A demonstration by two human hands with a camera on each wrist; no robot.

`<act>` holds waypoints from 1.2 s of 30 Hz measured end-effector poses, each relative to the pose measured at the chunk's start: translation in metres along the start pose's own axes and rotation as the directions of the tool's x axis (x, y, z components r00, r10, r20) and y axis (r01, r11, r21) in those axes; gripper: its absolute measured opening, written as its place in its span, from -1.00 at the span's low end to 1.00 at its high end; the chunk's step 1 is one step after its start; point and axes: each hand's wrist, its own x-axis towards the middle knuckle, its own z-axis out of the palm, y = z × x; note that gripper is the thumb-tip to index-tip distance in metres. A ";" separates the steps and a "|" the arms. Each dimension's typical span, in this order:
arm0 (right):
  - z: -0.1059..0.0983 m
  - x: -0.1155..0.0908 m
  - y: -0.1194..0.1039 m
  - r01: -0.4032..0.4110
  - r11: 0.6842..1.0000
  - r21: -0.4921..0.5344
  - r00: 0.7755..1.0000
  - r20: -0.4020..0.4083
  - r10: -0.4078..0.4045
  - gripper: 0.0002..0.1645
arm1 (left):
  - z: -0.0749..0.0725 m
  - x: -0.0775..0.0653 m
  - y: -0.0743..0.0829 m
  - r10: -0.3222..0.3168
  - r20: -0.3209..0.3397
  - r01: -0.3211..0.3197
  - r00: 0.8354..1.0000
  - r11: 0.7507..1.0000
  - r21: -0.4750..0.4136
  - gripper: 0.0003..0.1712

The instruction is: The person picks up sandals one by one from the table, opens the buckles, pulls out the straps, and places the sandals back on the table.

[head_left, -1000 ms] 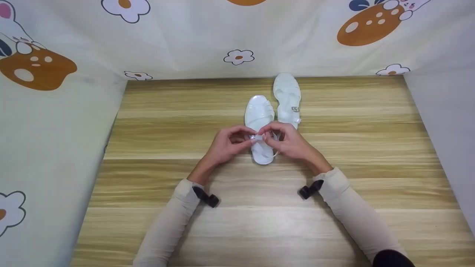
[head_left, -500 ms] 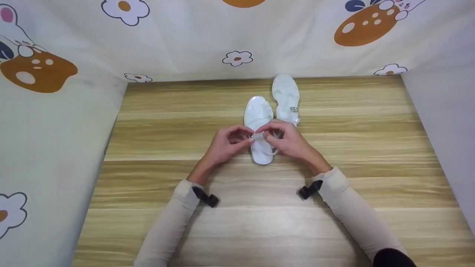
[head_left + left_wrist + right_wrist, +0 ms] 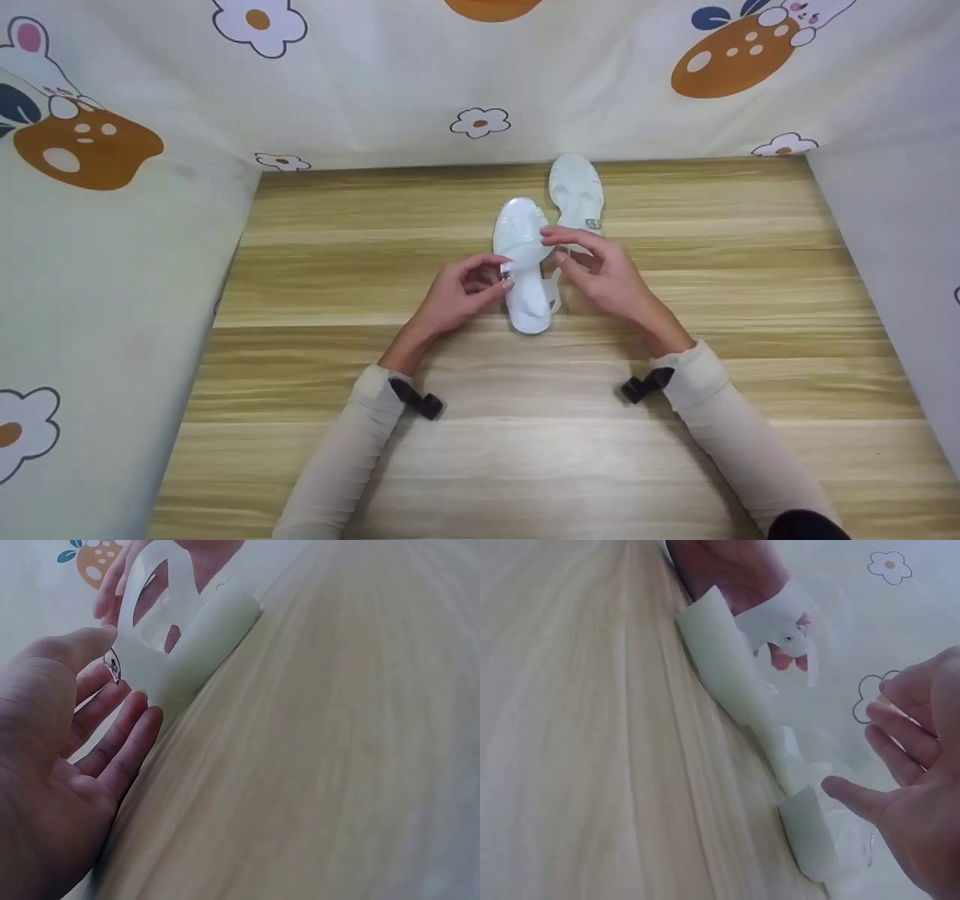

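A white sandal (image 3: 520,221) lies on the wood-patterned surface, its toe pointing away from me. My left hand (image 3: 461,291) pinches its ankle strap beside the small metal buckle (image 3: 112,665), with thumb and forefinger on it in the left wrist view. Just right of this sandal is my right hand (image 3: 606,274), raised, its thumb and fingers spread apart. Nothing shows between those fingers in the right wrist view. The second white sandal (image 3: 576,184) lies farther back to the right, its heel hidden behind my right hand.
A pale cloth wall (image 3: 375,97) printed with flowers and bunnies rises behind the sandals. Side walls, with a plain one (image 3: 892,247) on the right, flank the wood-grain surface (image 3: 360,240). A black wrist camera (image 3: 424,401) sits on the left cuff.
My right hand has let go of the strap near the buckle and moved right and slightly away. The left hand stays at the buckle. The view has shifted slightly.
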 end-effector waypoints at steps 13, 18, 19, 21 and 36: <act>-0.018 -0.023 0.005 -0.035 0.999 -0.033 0.997 -0.075 0.033 -0.79 | 0.002 -0.001 -0.001 -0.002 -0.090 -0.001 0.996 1.000 -0.031 -0.45; -0.013 -0.023 0.004 -0.164 0.983 -0.089 0.987 -0.019 0.163 -0.73 | 0.004 0.000 -0.003 0.019 -0.140 -0.018 0.990 1.000 0.006 -0.36; -0.012 -0.023 0.004 -0.190 0.978 -0.090 0.982 0.000 0.191 -0.68 | 0.005 0.000 -0.003 0.023 -0.150 -0.018 0.988 0.999 0.031 -0.37; -0.008 -0.023 0.005 -0.225 0.967 -0.119 0.972 0.039 0.231 -0.60 | 0.005 -0.001 -0.002 0.029 -0.165 -0.015 0.986 0.996 0.088 -0.39; 0.021 -0.027 0.005 -0.208 0.968 -0.140 0.967 0.122 0.225 -0.44 | 0.016 -0.006 0.031 -0.045 -0.106 0.076 0.993 0.949 0.305 -0.55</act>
